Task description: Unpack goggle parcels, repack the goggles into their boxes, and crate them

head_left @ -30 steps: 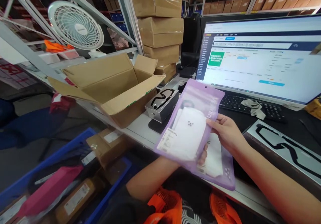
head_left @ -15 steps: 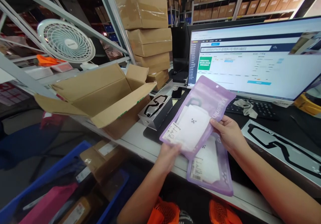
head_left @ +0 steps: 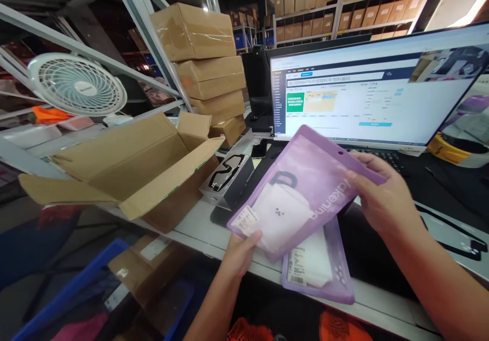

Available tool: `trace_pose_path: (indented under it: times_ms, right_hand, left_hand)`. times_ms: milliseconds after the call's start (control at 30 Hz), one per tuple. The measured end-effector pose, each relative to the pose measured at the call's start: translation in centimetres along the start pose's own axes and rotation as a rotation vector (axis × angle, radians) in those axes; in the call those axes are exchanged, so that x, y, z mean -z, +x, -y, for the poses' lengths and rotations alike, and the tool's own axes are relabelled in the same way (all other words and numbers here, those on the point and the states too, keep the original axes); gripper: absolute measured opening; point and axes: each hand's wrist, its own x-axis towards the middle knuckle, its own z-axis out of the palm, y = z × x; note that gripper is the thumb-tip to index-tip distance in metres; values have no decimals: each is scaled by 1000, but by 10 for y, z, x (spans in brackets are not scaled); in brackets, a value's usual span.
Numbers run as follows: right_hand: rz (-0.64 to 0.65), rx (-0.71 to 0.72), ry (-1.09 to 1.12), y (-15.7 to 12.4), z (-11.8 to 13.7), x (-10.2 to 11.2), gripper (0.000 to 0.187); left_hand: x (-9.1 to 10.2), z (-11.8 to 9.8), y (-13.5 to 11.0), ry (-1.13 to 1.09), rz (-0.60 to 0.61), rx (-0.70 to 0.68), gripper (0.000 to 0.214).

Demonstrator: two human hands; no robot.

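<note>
I hold a purple plastic pouch with a white item inside, flat above the desk edge. My left hand pinches its lower left corner by the white label. My right hand grips its upper right edge. A second purple pouch lies on the desk right under the first. To the left stands an open cardboard box with its flaps spread.
A grey boxed product sits between the open box and the pouches. A monitor stands behind, with a keyboard below it. Sealed cartons are stacked at the back, beside a white fan. Blue bins with parcels sit below left.
My left hand came up from beneath and took the pouch's lower corner. My right hand slid up to its top edge. The view shifted right.
</note>
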Motion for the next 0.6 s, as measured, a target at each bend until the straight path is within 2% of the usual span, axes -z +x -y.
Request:
trace_pose_path:
  times_ms: [67, 167, 233, 367, 500, 600]
  right_hand:
    - [-23, 71, -168, 7, 6, 13, 29]
    - [91, 45, -287, 13, 9, 24, 28]
    - [162, -49, -226, 16, 9, 27, 31]
    - [217, -187, -71, 25, 11, 38, 33]
    - [315, -255, -78, 32, 18, 55, 33]
    - [303, -289, -101, 31, 21, 57, 35]
  left_hand:
    - [6, -4, 1, 25, 22, 19, 66]
    - [13, -10, 5, 77, 33, 31, 65]
    - [15, -14, 8, 113, 28, 26, 64]
    - [14, -23, 18, 183, 10, -15, 64]
    - [11, -31, 28, 251, -20, -82, 61]
    - [9, -34, 37, 380, -93, -186, 66]
